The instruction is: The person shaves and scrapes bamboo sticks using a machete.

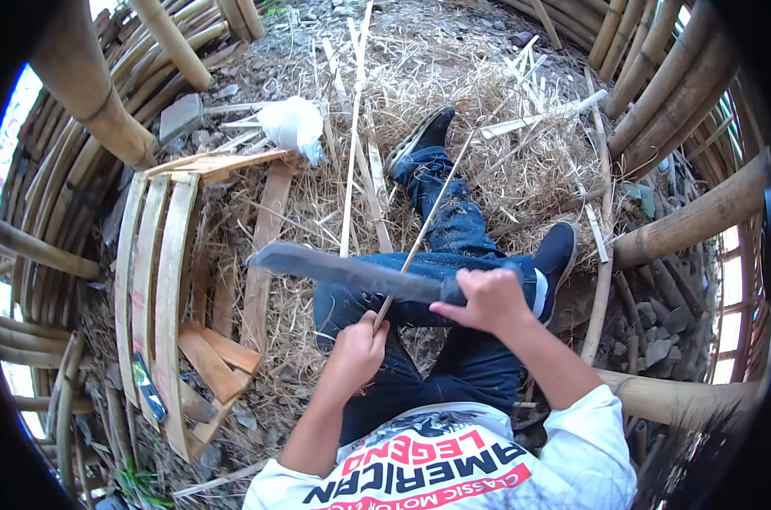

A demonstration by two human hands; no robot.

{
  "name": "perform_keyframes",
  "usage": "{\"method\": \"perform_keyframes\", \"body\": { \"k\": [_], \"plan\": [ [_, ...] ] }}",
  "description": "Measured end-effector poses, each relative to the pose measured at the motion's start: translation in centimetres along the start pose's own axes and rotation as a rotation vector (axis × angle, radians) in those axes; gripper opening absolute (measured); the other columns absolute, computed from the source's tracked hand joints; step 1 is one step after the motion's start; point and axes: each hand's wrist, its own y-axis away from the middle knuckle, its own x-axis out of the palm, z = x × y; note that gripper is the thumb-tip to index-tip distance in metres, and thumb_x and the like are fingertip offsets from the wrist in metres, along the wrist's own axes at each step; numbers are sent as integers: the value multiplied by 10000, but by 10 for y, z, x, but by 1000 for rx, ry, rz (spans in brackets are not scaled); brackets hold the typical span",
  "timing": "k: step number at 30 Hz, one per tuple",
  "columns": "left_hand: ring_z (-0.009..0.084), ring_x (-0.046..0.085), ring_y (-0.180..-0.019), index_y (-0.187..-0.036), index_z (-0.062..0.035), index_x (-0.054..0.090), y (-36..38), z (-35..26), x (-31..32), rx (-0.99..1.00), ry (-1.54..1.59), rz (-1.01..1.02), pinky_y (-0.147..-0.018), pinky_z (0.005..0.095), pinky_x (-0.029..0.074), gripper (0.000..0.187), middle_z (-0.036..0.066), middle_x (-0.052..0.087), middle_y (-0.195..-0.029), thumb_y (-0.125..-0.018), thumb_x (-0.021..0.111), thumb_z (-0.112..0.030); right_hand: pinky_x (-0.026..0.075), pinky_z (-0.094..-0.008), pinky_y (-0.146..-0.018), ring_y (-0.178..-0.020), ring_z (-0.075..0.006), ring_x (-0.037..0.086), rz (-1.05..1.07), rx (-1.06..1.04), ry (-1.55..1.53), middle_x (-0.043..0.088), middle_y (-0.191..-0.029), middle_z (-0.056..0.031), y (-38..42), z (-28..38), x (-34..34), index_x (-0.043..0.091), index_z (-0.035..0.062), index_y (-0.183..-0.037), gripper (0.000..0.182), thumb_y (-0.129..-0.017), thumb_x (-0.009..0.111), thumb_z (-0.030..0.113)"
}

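My right hand (489, 299) is closed around the handle of a machete (343, 274), its thumb pressed along the near side. The broad dark blade points left across my thighs, its tip reaching past my left knee. In my left hand (360, 353) I grip the near end of a thin bamboo strip (426, 228). That strip runs up and away to the right over my jeans (449, 204), and the blade crosses it just beyond my fingers.
Long pale bamboo strips (355, 127) lie ahead over straw-like shavings (428, 72). To the left stand a wooden pallet crate (152, 289) and a white plastic bag (292, 126). Bamboo poles (691, 212) wall both sides; rubble (657, 336) lies at right.
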Motion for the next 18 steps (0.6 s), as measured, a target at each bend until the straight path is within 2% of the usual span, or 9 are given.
{"method": "perform_keyframes", "body": {
  "k": [2, 5, 8, 11, 14, 16, 18],
  "plan": [
    [315, 683, -650, -951, 39, 551, -2, 8, 2, 77, -7, -27, -580, 412, 534, 267, 218, 621, -719, -1007, 524, -220, 508, -426, -496, -521, -311, 654, -43, 127, -28, 613, -552, -115, -7, -25, 5, 560, 80, -653, 673, -799, 605, 736],
    [308, 688, -646, -971, 44, 553, -12, -1, 1, 74, -72, 10, -585, 405, 553, 257, 219, 621, -724, -1003, 526, -209, 520, -428, -507, -527, -317, 657, -37, 177, 43, 618, -555, -128, -5, -40, 6, 580, 72, -664, 676, -810, 598, 732],
    [297, 687, -647, -983, 51, 553, -15, -7, 1, 61, -155, 53, -595, 392, 577, 254, 196, 616, -721, -1002, 523, -200, 532, -426, -521, -537, -334, 664, 24, 241, -2, 617, -556, -157, 8, -24, 4, 592, 59, -668, 687, -831, 580, 727],
    [292, 685, -644, -974, 47, 548, -10, -6, 3, 58, -65, 31, -593, 395, 573, 254, 189, 611, -713, -1005, 522, -204, 531, -430, -528, -535, -318, 667, 85, 129, -102, 622, -560, -143, 14, -9, 0, 596, 63, -667, 704, -827, 561, 748],
    [294, 686, -642, -972, 42, 546, -3, -1, 1, -52, 8, 58, -592, 397, 571, 251, 187, 613, -714, -1007, 520, -205, 534, -432, -541, -552, -317, 674, 82, 83, -57, 638, -582, -140, 7, -27, -6, 602, 65, -673, 701, -819, 566, 750],
    [280, 683, -650, -976, 44, 544, -6, 6, 2, 62, -48, 29, -594, 388, 577, 250, 182, 619, -732, -1008, 519, -203, 544, -436, -577, -609, -329, 688, 57, 272, -46, 661, -633, -160, 3, -58, 2, 628, 70, -701, 682, -821, 570, 739],
    [268, 680, -658, -976, 47, 541, -9, -1, 2, 54, -96, 37, -596, 382, 581, 251, 181, 620, -742, -1009, 519, -201, 551, -455, -604, -644, -353, 692, 27, 368, 18, 664, -656, -183, 0, -75, 0, 636, 58, -723, 679, -824, 579, 728]
  ]
}}
